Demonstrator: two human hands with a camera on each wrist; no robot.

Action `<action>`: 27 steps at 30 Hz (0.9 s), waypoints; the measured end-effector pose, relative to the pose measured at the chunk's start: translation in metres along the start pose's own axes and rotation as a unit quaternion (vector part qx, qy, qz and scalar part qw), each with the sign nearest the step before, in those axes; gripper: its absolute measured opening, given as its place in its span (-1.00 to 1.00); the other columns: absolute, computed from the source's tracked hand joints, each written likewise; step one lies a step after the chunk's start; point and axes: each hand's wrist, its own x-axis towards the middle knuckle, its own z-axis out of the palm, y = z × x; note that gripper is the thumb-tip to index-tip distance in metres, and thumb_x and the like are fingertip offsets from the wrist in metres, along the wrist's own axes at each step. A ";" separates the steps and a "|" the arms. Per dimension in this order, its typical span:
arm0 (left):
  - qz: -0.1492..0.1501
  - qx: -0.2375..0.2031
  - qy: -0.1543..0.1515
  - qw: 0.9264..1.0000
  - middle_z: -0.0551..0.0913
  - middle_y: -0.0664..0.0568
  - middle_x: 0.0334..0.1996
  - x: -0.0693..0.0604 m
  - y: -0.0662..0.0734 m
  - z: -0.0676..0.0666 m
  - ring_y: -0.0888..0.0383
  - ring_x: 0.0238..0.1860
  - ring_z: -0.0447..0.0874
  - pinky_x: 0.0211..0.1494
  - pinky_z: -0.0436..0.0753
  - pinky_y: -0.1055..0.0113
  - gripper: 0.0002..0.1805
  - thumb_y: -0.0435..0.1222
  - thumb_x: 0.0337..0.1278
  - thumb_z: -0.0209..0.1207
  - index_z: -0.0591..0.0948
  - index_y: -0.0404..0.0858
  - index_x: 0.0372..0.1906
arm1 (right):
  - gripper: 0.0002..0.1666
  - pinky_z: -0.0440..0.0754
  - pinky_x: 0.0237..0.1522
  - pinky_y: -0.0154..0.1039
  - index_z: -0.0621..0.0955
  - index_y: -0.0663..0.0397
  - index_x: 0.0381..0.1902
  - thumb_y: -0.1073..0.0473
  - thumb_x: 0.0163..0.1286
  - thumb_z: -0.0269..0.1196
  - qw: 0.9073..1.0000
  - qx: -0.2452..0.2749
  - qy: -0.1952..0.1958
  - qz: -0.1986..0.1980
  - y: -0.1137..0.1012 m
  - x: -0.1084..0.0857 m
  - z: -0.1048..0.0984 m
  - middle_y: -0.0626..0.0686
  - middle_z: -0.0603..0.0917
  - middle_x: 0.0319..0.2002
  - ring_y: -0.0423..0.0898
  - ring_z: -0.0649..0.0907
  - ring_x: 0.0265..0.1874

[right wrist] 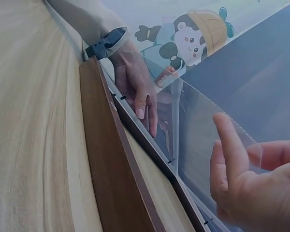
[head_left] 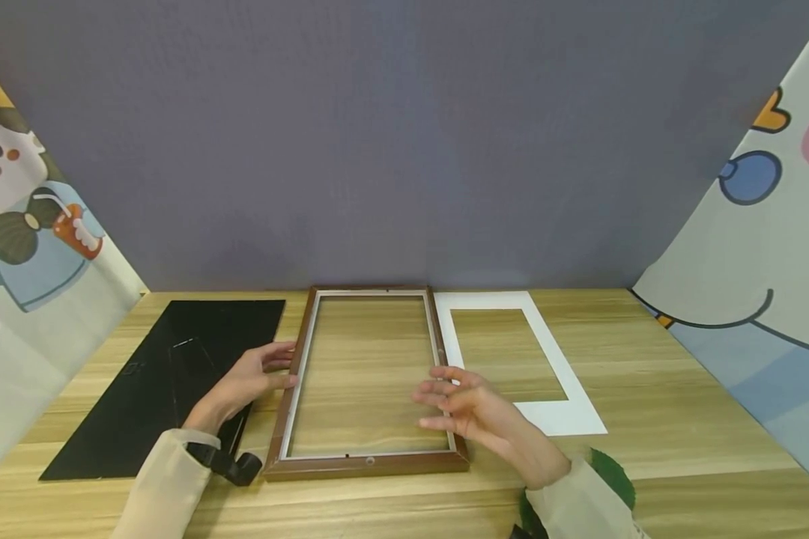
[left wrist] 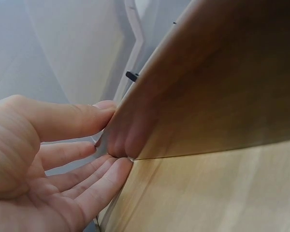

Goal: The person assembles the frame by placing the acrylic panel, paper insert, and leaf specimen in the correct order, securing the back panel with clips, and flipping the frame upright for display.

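Observation:
A brown picture frame (head_left: 367, 464) lies flat on the wooden table. Its inner lip is pale, with small dark tabs. My left hand (head_left: 243, 382) is at the frame's left side. The left wrist view has its thumb (left wrist: 82, 121) at the upper edge and its fairly straight fingers against the outer side. Over the frame's right side, my right hand (head_left: 475, 408) pinches a clear sheet (right wrist: 195, 130) by its edge. That sheet stands tilted in the right wrist view but can hardly be made out in the head view.
Left of the frame lies a black backing board (head_left: 135, 404) with a stand outline. A white mat (head_left: 559, 415) with a rectangular cut-out is on the right. Behind rises a grey panel (head_left: 391, 150). A green leaf (head_left: 612, 477) shows beside the right sleeve.

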 end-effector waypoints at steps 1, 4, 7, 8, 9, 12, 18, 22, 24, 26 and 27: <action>0.000 0.001 0.000 1.000 0.37 -0.44 0.24 0.000 0.000 0.000 -0.33 0.23 0.38 0.17 0.52 -0.03 -0.25 -0.38 0.12 0.26 0.20 -0.54 0.35 | -0.59 0.62 0.06 -0.15 0.32 0.13 0.00 0.56 0.24 -0.08 1.000 0.001 -0.001 0.001 0.000 0.000 0.000 0.05 0.50 -0.08 -0.06 0.58 0.06; -0.001 0.002 0.000 1.000 0.37 -0.44 0.24 -0.001 0.000 0.000 -0.32 0.23 0.38 0.17 0.52 -0.04 -0.25 -0.37 0.12 0.26 0.20 -0.54 0.35 | -0.58 0.61 0.07 -0.15 0.27 0.16 0.05 0.55 0.26 -0.08 1.000 0.005 0.001 0.006 0.001 -0.001 0.001 0.05 0.49 -0.06 -0.04 0.57 0.08; -0.002 0.002 -0.001 1.000 0.37 -0.44 0.24 -0.002 0.000 0.000 -0.32 0.23 0.37 0.17 0.51 -0.05 -0.24 -0.36 0.13 0.26 0.19 -0.53 0.36 | -0.56 0.60 0.09 -0.15 0.25 0.18 0.08 0.54 0.27 -0.08 1.000 0.011 0.003 0.010 0.003 -0.001 0.002 0.06 0.49 -0.06 -0.04 0.56 0.09; -0.003 0.002 -0.001 1.000 0.37 -0.43 0.24 -0.002 0.000 0.000 -0.32 0.23 0.37 0.18 0.51 -0.05 -0.24 -0.35 0.13 0.26 0.19 -0.53 0.36 | -0.57 0.60 0.10 -0.14 0.25 0.18 0.08 0.54 0.27 -0.07 1.000 0.012 0.002 0.011 0.003 -0.001 0.002 0.06 0.49 -0.06 -0.04 0.57 0.09; -0.003 0.003 -0.001 1.000 0.37 -0.43 0.24 -0.002 0.000 0.000 -0.32 0.24 0.37 0.18 0.51 -0.05 -0.24 -0.35 0.13 0.26 0.20 -0.53 0.36 | -0.57 0.59 0.10 -0.14 0.26 0.18 0.07 0.54 0.27 -0.07 1.000 0.015 0.001 0.011 0.003 -0.001 0.002 0.06 0.49 -0.06 -0.04 0.57 0.09; -0.003 0.003 0.000 1.000 0.36 -0.43 0.24 -0.002 0.000 0.000 -0.32 0.24 0.37 0.18 0.50 -0.07 -0.23 -0.34 0.12 0.27 0.19 -0.52 0.36 | -0.59 0.59 0.11 -0.14 0.29 0.16 0.04 0.55 0.27 -0.07 1.000 0.017 -0.003 0.011 0.004 -0.001 0.001 0.05 0.51 -0.07 -0.05 0.58 0.08; -0.003 -0.003 0.001 1.000 0.36 -0.44 0.25 -0.003 0.001 0.000 -0.32 0.24 0.37 0.19 0.50 -0.05 -0.24 -0.35 0.12 0.26 0.19 -0.53 0.36 | -0.57 0.58 0.11 -0.15 0.23 0.22 0.09 0.55 0.28 -0.09 1.000 0.022 0.003 0.017 0.003 -0.001 -0.003 0.09 0.47 -0.03 -0.05 0.58 0.08; -0.003 -0.006 -0.001 1.000 0.35 -0.44 0.25 -0.003 0.001 0.001 -0.32 0.24 0.37 0.18 0.51 -0.04 -0.24 -0.36 0.12 0.26 0.19 -0.53 0.37 | -0.57 0.58 0.11 -0.16 0.22 0.26 0.11 0.55 0.29 -0.09 1.000 0.020 0.016 0.018 0.000 -0.002 -0.004 0.11 0.47 -0.03 -0.06 0.59 0.05; -0.003 -0.007 -0.002 1.000 0.35 -0.44 0.25 -0.003 0.001 0.001 -0.32 0.24 0.37 0.18 0.51 -0.04 -0.23 -0.35 0.13 0.26 0.19 -0.53 0.37 | -0.57 0.59 0.11 -0.18 0.21 0.27 0.10 0.55 0.28 -0.10 0.999 0.020 0.017 0.019 -0.001 -0.002 -0.004 0.11 0.47 -0.04 -0.07 0.60 0.04; -0.003 -0.006 -0.001 1.000 0.36 -0.44 0.25 -0.003 0.002 0.001 -0.31 0.24 0.37 0.18 0.52 -0.03 -0.24 -0.35 0.13 0.26 0.18 -0.53 0.37 | -0.57 0.59 0.10 -0.20 0.20 0.28 0.10 0.56 0.28 -0.12 0.999 0.023 0.014 0.020 -0.002 -0.002 -0.005 0.11 0.47 -0.05 -0.07 0.59 0.03; -0.002 -0.006 0.000 1.000 0.36 -0.44 0.24 -0.003 0.002 0.000 -0.31 0.24 0.37 0.18 0.51 -0.04 -0.24 -0.35 0.13 0.26 0.19 -0.53 0.37 | -0.57 0.59 0.10 -0.21 0.19 0.28 0.10 0.56 0.28 -0.12 0.999 0.024 0.011 0.021 -0.002 -0.002 -0.005 0.11 0.46 -0.05 -0.07 0.59 0.03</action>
